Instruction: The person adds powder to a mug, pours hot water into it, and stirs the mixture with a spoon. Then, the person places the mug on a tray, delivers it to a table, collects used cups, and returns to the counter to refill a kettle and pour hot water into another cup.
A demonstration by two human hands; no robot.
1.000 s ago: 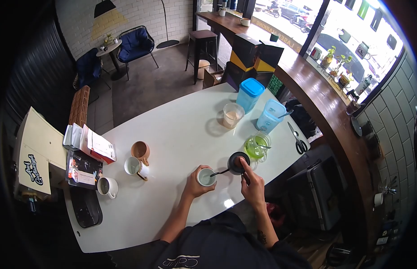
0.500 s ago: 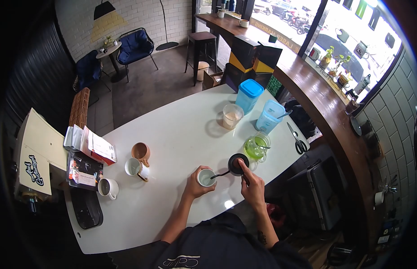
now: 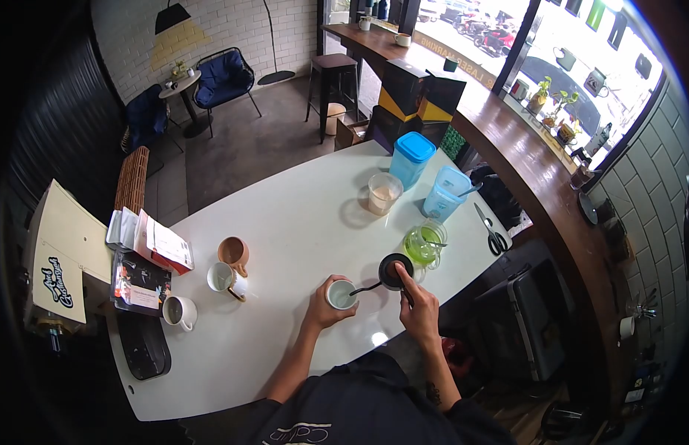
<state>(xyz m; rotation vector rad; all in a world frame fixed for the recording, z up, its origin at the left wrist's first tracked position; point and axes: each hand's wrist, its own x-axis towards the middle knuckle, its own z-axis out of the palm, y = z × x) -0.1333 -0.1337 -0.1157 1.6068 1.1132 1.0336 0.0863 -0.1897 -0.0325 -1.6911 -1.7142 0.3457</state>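
My left hand [image 3: 324, 305] is wrapped round a small white cup [image 3: 341, 294], holding it upright near the table's front edge. Pale, clear-looking liquid seems to be inside the cup. In my right hand [image 3: 419, 310] is the handle of a black gooseneck kettle [image 3: 387, 276] with a brown knob on its lid. The kettle's thin spout reaches left to the cup's rim. Whether water is flowing is too small to tell. Just beyond the kettle stands a glass jug [image 3: 420, 245] of bright green liquid, with a spoon in it.
On the white table [image 3: 300, 215] are a plastic tub [image 3: 384, 196] of pale powder, a lidded blue container [image 3: 412, 165], an open blue container [image 3: 442, 202] and scissors [image 3: 494, 236]. To the left sit a brown cup [image 3: 232, 250], a white-and-gold mug [image 3: 221, 277] and a white mug [image 3: 179, 311].
My hands, the cup and the kettle are almost where they were; the kettle has shifted very slightly to the right. Vehicles outside the window look different.
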